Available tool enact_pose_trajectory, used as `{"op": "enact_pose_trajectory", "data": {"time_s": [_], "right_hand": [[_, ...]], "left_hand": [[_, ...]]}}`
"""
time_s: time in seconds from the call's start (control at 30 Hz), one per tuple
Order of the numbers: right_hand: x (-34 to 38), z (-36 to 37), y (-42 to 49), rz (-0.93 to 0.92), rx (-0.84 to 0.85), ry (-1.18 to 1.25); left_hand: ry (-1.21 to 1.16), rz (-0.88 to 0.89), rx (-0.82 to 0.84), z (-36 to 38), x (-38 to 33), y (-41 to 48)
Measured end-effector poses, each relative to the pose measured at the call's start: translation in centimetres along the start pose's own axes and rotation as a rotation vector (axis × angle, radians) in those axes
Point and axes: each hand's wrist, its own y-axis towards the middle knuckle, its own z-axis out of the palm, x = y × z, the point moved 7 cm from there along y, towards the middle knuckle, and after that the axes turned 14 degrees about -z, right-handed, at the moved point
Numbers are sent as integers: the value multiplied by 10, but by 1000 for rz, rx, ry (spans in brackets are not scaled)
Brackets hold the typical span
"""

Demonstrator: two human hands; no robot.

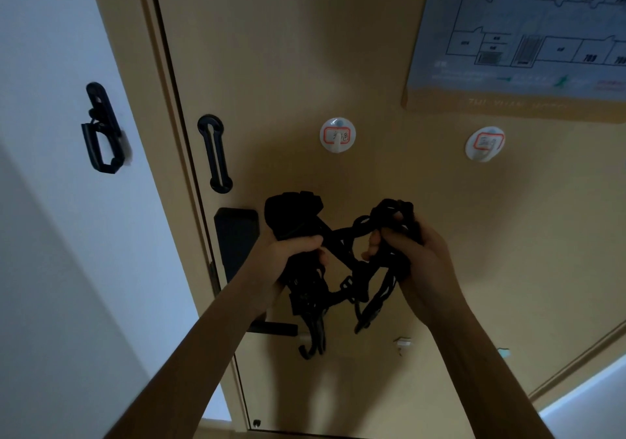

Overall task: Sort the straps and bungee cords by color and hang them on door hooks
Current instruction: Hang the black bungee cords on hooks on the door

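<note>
Left hand [291,252] clenched on black strap bundle [294,218] | right hand [410,252] gripping tangled black cords [389,222] | untangle first, then lift to labelled hook [337,135] above.

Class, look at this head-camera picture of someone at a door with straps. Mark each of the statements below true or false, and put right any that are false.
1. Both hands grip a tangle of black straps and cords. True: the left hand and the right hand each hold part of it.
2. A strap already hangs on the left labelled hook. False: it is bare.
3. Two round white labelled hooks are on the door, the second to the right. True.
4. The straps in hand are bright red. False: they look black.
5. A floor plan poster is on the door, upper right. True.
</note>
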Motion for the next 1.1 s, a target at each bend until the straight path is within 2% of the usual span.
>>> {"op": "enact_pose_trajectory", "data": {"time_s": [0.1,0.2,0.37,0.47,0.57,0.73,0.87,1.0,1.1], "right_hand": [[-3,9,-3,33,99,-105],[-8,27,-9,112,243,-188],[-10,34,-12,240,317,-104],[-4,33,-12,253,386,-46],[0,25,-8,219,340,3],[8,-2,8,88,101,-113],[9,-10,12,72,2,-118],[2,-5,10,144,80,-89],[0,-3,9,164,151,-252]], "left_hand": [[-17,-5,9,2,3,2],[72,-44,22,13,11,3],[236,-72,2,19,15,4],[201,-86,-28,12,14,6],[76,-113,-42,7,17,8],[-84,-129,-83,-6,10,11],[-65,-106,-60,-7,6,12],[-102,-129,-26,-8,10,17],[-109,-130,-19,-10,10,19]]}}
